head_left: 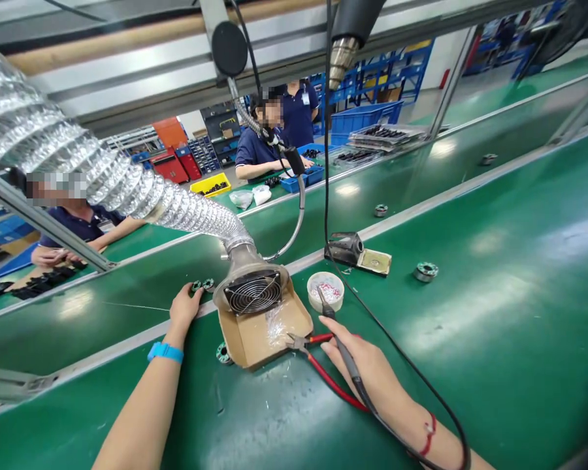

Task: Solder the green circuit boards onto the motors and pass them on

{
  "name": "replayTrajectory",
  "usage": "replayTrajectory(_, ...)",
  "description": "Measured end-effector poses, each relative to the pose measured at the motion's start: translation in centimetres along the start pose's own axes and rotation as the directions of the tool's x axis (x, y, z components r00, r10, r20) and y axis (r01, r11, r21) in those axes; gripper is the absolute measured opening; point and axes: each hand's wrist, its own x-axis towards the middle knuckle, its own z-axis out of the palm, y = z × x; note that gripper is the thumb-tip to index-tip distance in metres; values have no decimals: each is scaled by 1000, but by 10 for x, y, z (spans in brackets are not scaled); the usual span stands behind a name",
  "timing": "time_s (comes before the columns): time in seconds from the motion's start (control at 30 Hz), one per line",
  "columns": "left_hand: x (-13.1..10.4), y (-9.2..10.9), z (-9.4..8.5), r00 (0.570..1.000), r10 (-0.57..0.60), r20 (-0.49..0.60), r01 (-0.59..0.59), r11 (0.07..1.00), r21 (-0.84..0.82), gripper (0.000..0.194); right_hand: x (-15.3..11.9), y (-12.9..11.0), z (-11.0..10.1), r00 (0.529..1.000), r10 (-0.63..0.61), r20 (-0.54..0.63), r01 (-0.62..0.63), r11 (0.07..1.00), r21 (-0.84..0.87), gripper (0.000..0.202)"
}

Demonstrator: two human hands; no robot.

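My left hand (185,305) reaches over the metal rail, its fingers closed on a small round part with a green top (196,286); a similar part (208,284) sits just beside it. My right hand (360,359) grips a black soldering iron (343,352) like a pen, its tip over a round white tub (326,292) of small red and white pieces. Red-handled cutters (330,378) lie partly beneath that hand, their jaws at the edge of a cardboard tray (255,339). Another round part (223,353) rests left of the tray, partly hidden by it.
A fan with a hood (253,292) on a silver duct (176,205) hangs over the tray. An iron stand (345,248) with a sponge (375,261) is behind the tub. A cable (396,339) crosses the right side. Another round part (426,271) lies right. People work beyond.
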Motion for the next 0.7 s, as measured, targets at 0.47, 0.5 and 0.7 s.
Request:
replayTrajectory(0.47,-31,-60,-26,975,217,-51,-220,974,-55,35,-16,37,17,962,268,48,-272,940,207,55)
replayTrajectory(0.5,-33,-59,-26,971,225,-80,-232,970,-77,35,-16,43,18,957,283,62,-290,929,229,57)
replayTrajectory(0.7,-54,-46,-24,964,223,-147,-257,923,-287,19,-17,50,12,925,380,-17,-354,875,331,59)
